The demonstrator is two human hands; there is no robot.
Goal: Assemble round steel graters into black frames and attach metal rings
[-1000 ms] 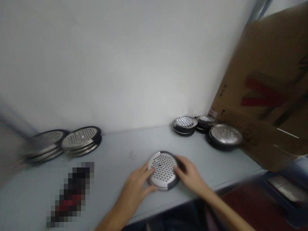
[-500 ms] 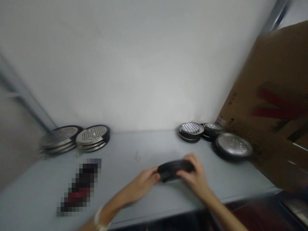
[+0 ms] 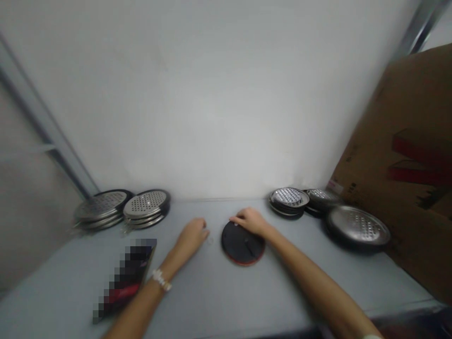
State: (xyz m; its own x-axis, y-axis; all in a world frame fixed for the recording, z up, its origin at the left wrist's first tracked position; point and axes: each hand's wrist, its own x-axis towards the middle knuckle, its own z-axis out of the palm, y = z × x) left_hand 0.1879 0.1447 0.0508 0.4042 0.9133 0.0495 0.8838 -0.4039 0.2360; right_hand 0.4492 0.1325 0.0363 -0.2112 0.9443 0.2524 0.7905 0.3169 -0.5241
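Grater disc [image 3: 243, 247] now lies flipped, black back up, on the bench [image 3: 229, 301]. My right hand [image 3: 250, 221] rests open on its rim; my left hand [image 3: 192, 236] curls just beside it, holding nothing I can make out.

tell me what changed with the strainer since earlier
The round perforated strainer now lies flat, flipped black side up, after being tipped on edge. The left hand let go and moved left; the right hand rests on its far edge. The stacked strainers stayed put.
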